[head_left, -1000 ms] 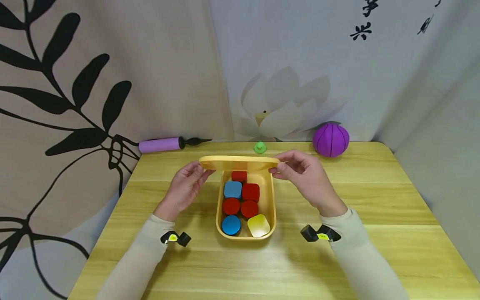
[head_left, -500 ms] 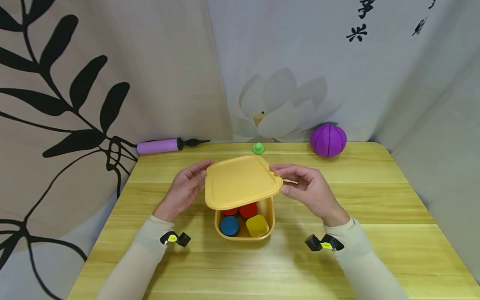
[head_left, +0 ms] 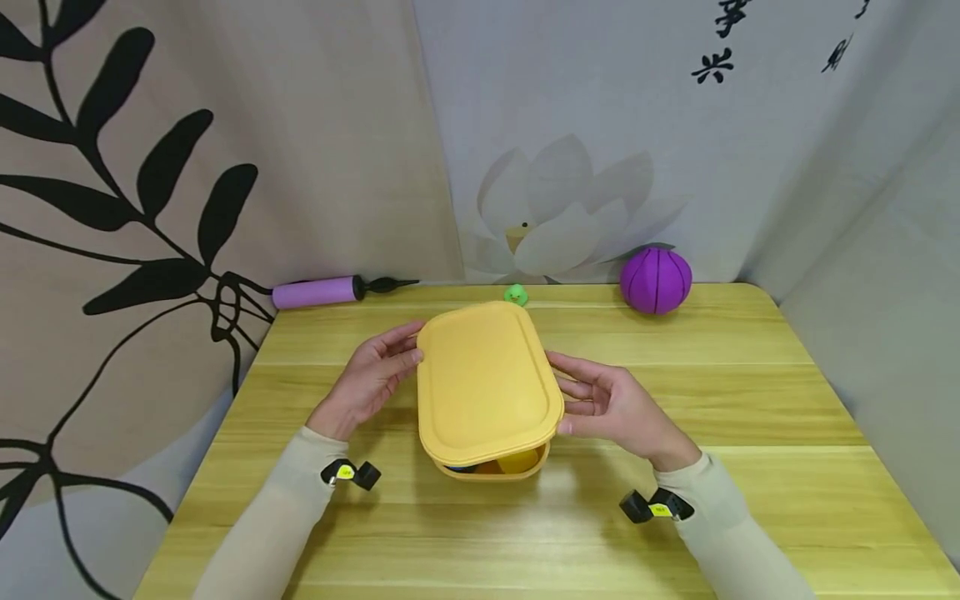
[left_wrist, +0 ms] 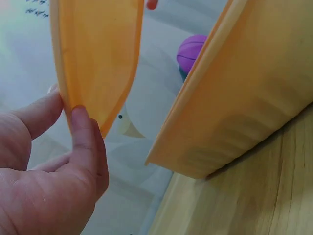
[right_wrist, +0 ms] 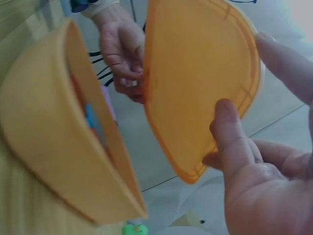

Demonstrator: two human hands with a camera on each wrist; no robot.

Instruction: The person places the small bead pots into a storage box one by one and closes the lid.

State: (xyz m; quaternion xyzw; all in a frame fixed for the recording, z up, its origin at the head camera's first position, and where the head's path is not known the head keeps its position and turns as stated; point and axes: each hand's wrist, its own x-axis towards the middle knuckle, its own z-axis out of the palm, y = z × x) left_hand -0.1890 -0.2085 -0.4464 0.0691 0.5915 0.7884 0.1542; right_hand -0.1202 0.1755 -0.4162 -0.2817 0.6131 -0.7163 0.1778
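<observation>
A yellow rectangular lid [head_left: 487, 383] with rounded corners hangs over a yellow plastic box [head_left: 491, 477] at mid-table. Both wrist views show a gap between lid and box. My left hand [head_left: 367, 379] pinches the lid's left edge, thumb outside and fingers on the underside [left_wrist: 54, 181]. On the right edge, my right hand [head_left: 618, 408] holds the lid between thumb and fingers. Through the front gap a yellow block [head_left: 519, 462] and a sliver of a blue block [head_left: 463, 468] show. A blue piece [right_wrist: 90, 116] also appears inside the box in the right wrist view; the lid hides most contents.
Along the table's back edge lie a purple hand pump [head_left: 315, 293], a small green toy with a face [head_left: 516, 293] and a purple ribbed ball [head_left: 656, 281]. Printed curtains [head_left: 360, 167] rise directly behind the wooden table [head_left: 750, 400].
The lid has swung from nearly edge-on at the box's back to lying over most of the box, covering the red and light-blue blocks. My right hand has moved down and towards me with it.
</observation>
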